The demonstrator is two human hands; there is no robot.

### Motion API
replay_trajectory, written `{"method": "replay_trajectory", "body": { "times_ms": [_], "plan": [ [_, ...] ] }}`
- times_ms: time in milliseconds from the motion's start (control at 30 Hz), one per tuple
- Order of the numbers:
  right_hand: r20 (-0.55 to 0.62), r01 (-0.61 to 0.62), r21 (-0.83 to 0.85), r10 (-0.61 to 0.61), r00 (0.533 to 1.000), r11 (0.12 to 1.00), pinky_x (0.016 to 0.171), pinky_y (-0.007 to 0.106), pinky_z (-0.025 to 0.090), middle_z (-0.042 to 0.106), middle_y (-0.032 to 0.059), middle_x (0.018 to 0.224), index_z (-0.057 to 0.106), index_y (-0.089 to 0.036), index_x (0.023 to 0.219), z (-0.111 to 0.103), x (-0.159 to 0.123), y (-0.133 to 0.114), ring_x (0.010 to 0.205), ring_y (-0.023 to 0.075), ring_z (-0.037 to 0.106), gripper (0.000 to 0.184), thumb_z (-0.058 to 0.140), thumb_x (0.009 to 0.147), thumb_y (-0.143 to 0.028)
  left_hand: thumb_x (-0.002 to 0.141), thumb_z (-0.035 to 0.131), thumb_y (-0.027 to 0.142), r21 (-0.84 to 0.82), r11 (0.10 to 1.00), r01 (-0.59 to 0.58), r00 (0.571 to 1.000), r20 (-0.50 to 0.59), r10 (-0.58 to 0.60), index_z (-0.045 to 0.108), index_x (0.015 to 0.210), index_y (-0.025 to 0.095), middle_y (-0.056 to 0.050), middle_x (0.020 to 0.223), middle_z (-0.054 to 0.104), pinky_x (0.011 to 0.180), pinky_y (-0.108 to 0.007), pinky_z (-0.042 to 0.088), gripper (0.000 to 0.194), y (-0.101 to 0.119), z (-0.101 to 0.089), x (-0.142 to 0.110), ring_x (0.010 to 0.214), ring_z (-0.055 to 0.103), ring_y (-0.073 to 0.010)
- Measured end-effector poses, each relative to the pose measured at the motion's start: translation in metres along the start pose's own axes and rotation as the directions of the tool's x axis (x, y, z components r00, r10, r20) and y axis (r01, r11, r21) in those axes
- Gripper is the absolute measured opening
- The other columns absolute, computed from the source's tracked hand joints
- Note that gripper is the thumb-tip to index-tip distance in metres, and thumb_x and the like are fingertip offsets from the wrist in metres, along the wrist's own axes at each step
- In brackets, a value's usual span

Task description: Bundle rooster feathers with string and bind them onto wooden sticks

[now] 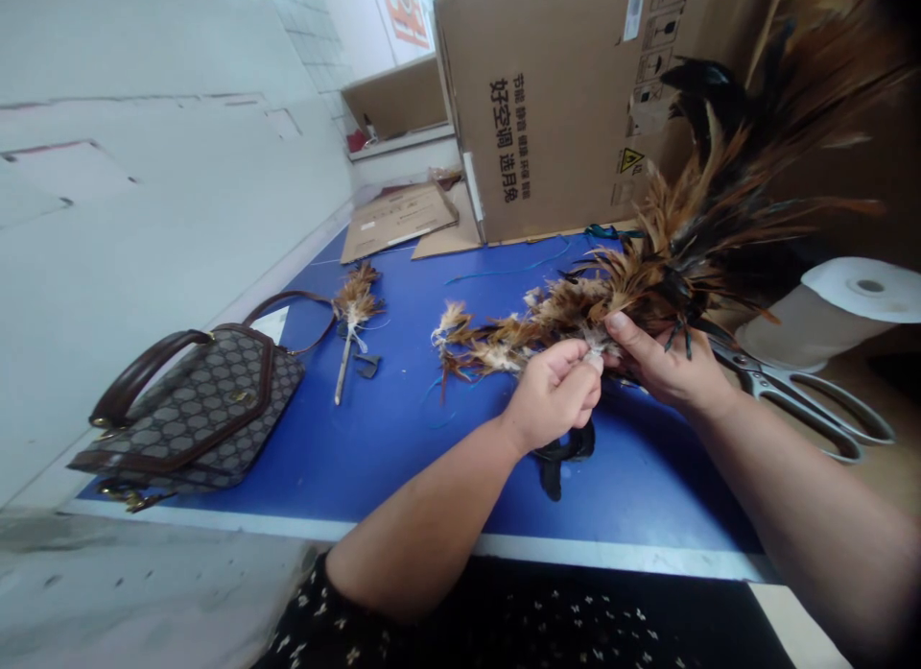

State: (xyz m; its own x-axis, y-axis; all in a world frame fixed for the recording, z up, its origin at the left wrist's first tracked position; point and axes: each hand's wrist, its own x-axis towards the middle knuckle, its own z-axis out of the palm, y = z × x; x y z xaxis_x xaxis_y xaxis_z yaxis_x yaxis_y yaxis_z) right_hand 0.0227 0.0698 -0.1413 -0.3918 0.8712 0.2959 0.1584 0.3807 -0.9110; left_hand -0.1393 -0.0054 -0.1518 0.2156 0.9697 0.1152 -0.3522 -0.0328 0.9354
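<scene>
At the middle of the blue table (pixel 389 429), slightly right of straight ahead, I hold a big feather bunch (pixel 683 242) whose brown and black plumes fan out from my hands toward one o'clock. My right hand (pixel 666 362) closes around its lower end, thumb on top; the fingers beneath are mostly hidden. My left hand (pixel 555 386) pinches a whitish bit (pixel 594 341) at the base between thumb and curled forefinger.

From my hands, the big cardboard box (pixel 551 112) stands at twelve o'clock, walling off the back of the table, and the plumes cover part of its right side. At two to three o'clock a wide roll (pixel 863 295) stands on end, crowding that side, with the scissors (pixel 806 395) just beside it at three; their handles point away from me and the blades run out of sight near my right wrist. Smaller feathers (pixel 504 347) trail out toward nine o'clock, partly hidden by my left hand. A black strip (pixel 552 475) lies at seven, partly under that hand from my view. Farther off, a short feather-topped stick (pixel 345 347) lies toward nine, and beyond it my view meets a patterned handbag (pixel 216 400), its strap near the stick's feathers. Flat cardboard (pixel 403 218) lies at ten to eleven.
</scene>
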Motion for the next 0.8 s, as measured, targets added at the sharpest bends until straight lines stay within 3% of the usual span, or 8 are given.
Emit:
{"method": "replay_trajectory", "body": {
  "times_ms": [233,400,467,633,800],
  "plan": [
    [0.039,0.065,-0.128,-0.060,0.997,0.990,0.062,0.032,0.054,0.067,0.0022,0.063,0.063,-0.022,0.068,-0.003,0.002,0.001,0.059,0.0182,0.062,0.054,0.057,0.098,-0.066,0.096,0.065,0.043,0.013,1.000,-0.013,1.000,-0.002,0.013,0.053,0.090,0.019,0.010,0.061,0.035,0.042,-0.016,0.029,0.027,-0.006,-0.004,0.001,0.046,0.033,-0.0046],
    [-0.040,0.009,-0.007,-0.010,0.999,1.000,0.061,0.033,0.056,0.070,0.0033,0.068,0.067,-0.021,0.073,-0.001,0.001,0.001,0.062,0.0200,0.066,0.052,0.063,0.094,-0.068,0.095,0.062,0.034,-0.032,0.999,-0.019,0.999,0.041,0.020,0.049,0.087,0.020,0.009,0.065,0.036,0.042,-0.015,0.027,0.021,-0.002,-0.004,-0.001,0.050,0.031,-0.0051],
    [-0.020,-0.012,-0.005,0.012,1.000,1.000,0.064,0.033,0.057,0.072,0.0037,0.071,0.068,-0.021,0.075,0.000,0.000,0.002,0.065,0.0204,0.068,0.052,0.062,0.094,-0.068,0.095,0.061,0.032,-0.037,0.999,-0.027,0.999,0.041,0.029,0.049,0.087,0.020,0.008,0.065,0.036,0.042,-0.015,0.027,0.019,-0.001,-0.003,-0.001,0.051,0.031,-0.0054],
    [0.037,0.013,-0.087,-0.010,0.999,0.996,0.072,0.033,0.056,0.072,0.0030,0.073,0.067,-0.020,0.074,-0.002,0.000,-0.001,0.069,0.0196,0.068,0.055,0.057,0.098,-0.068,0.096,0.062,0.039,-0.027,0.999,-0.024,1.000,0.001,0.024,0.042,0.079,0.021,0.008,0.064,0.036,0.042,-0.015,0.027,0.032,-0.003,-0.002,-0.001,0.050,0.032,-0.0048],
    [0.073,0.078,-0.231,-0.063,0.995,0.970,0.070,0.034,0.052,0.068,0.0020,0.065,0.065,-0.021,0.068,-0.005,0.001,-0.010,0.063,0.0183,0.062,0.061,0.050,0.100,-0.071,0.095,0.066,0.048,-0.023,1.000,-0.010,1.000,-0.019,0.010,0.041,0.079,0.022,0.009,0.062,0.034,0.042,-0.015,0.026,0.039,-0.005,-0.003,0.001,0.049,0.032,-0.0044]
  ]
}}
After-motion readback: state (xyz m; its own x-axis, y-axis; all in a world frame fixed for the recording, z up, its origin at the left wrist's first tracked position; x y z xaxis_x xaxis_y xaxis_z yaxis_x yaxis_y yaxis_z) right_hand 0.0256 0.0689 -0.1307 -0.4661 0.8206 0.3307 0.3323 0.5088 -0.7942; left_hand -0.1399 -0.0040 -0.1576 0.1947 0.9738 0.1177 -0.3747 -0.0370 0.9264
